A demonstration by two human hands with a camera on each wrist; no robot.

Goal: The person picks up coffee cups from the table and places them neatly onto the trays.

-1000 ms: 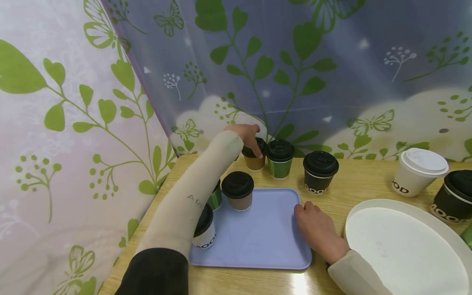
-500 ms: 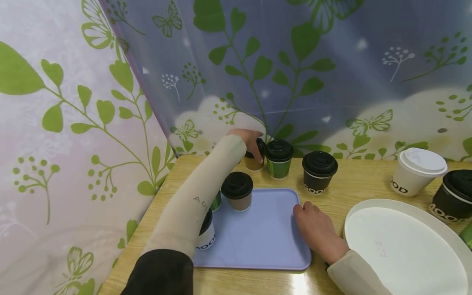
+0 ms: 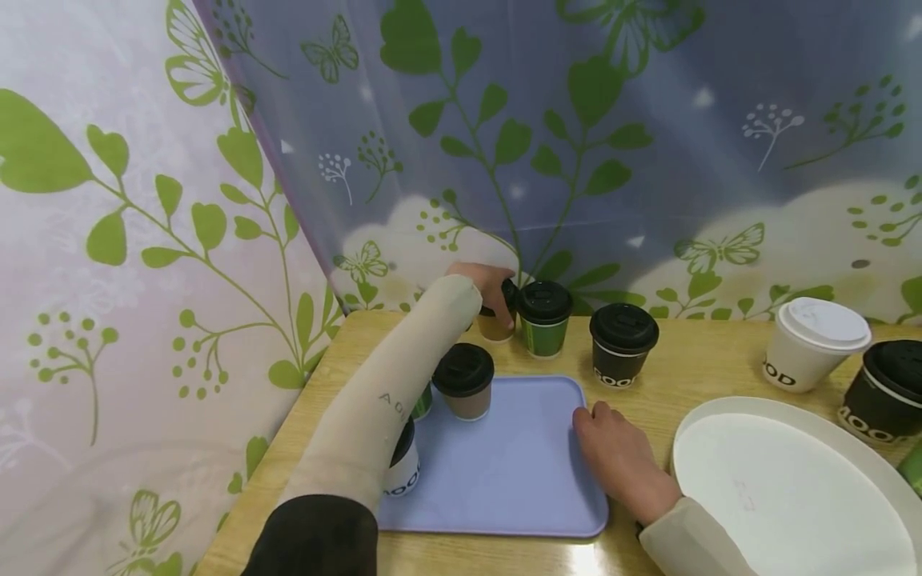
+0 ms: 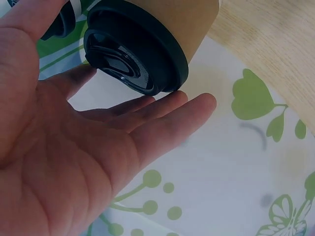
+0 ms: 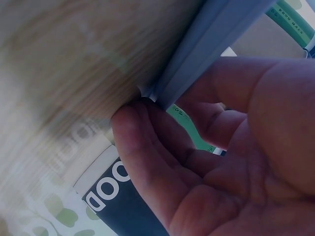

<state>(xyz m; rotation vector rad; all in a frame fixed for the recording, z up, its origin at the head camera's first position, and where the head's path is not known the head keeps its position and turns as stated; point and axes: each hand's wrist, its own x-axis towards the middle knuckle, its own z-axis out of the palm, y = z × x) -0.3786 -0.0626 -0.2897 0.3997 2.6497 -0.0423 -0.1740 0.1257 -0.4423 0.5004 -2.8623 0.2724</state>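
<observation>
At the back of the table, my left hand (image 3: 484, 286) is around the lid of a brown paper cup (image 3: 496, 326). In the left wrist view, the fingers of the left hand (image 4: 93, 132) are spread and fairly straight beside the cup's black lid (image 4: 133, 54), their tips close to or touching it. My right hand (image 3: 621, 450) grips the right rim of a blue-purple tray (image 3: 504, 472), fingers curled beneath the edge in the right wrist view. On the tray stand a second brown cup (image 3: 468, 392), a green cup (image 3: 422, 402) and a white cup (image 3: 403, 472), the latter two partly hidden by my left sleeve.
Right of the held-over cup stand a green cup (image 3: 545, 320) and a black cup (image 3: 623, 344). A round white tray (image 3: 785, 480) lies at the right. Behind it are a white-lidded cup (image 3: 814, 344) and another black cup (image 3: 886, 392). A patterned cloth (image 3: 576, 160) hangs behind the table.
My left hand has come slightly lower and closer around the brown cup at the back. The right hand keeps its place on the tray's rim. The head view has tilted up a little.
</observation>
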